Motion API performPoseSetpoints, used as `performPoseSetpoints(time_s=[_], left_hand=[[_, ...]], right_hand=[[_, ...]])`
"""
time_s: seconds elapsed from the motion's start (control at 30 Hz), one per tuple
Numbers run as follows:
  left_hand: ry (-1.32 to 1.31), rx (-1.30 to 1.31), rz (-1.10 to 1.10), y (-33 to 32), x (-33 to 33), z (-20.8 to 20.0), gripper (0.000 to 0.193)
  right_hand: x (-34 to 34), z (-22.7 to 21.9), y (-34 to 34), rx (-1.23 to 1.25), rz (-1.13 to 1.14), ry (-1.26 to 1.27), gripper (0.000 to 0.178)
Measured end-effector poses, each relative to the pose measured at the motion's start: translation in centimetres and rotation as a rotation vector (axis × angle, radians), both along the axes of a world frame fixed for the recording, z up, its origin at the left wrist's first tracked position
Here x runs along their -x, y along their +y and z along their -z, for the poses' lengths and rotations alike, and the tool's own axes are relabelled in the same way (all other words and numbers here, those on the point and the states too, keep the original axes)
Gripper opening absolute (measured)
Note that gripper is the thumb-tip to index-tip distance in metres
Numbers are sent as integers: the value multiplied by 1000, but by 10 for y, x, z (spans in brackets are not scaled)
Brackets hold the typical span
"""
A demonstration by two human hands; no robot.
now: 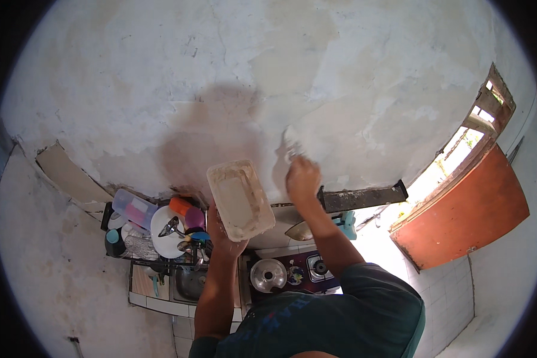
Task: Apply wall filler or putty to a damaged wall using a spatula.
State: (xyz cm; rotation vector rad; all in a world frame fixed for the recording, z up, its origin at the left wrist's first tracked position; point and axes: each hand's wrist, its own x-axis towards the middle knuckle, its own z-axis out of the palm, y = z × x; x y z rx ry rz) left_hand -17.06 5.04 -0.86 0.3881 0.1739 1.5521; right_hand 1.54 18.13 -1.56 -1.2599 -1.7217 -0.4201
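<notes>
Clasped plastic tub point(253, 230) in left hand point(221, 241) | gripped blurred scraper-like tool point(293, 149) in right hand point(303, 178), right of tub | likely needed even pressure along wall point(352, 77)

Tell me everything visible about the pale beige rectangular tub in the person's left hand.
The pale beige rectangular tub has rounded corners, an open top and sloping walls; it looks like plastic. Off-white residue smears its rim and inner walls, and a smoother, paler patch shows on its bottom. It is tilted, its mouth facing the camera. The bare left hand supports it at its lower left, fingers mostly hidden. It is held before the patchy off-white plaster wall.
</notes>
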Motion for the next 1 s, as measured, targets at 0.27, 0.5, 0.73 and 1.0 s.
performPoseSetpoints(time_s=[0.27, 0.5, 0.73, 1.0], left_hand=[[-43, 10, 73, -4, -5, -11, 45], [129, -39, -84, -14, 7, -11, 45], [445, -140, -301, -16, 24, 4, 47], [61, -19, -56, -5, 22, -5, 48]], right_hand=[[-51, -22, -6, 132, -129, 585, 30], [-96, -120, 23, -361, 74, 516, 35], [3, -45, 22, -143, 99, 229, 39], [16, 11, 3, 15, -366, 278, 29]])
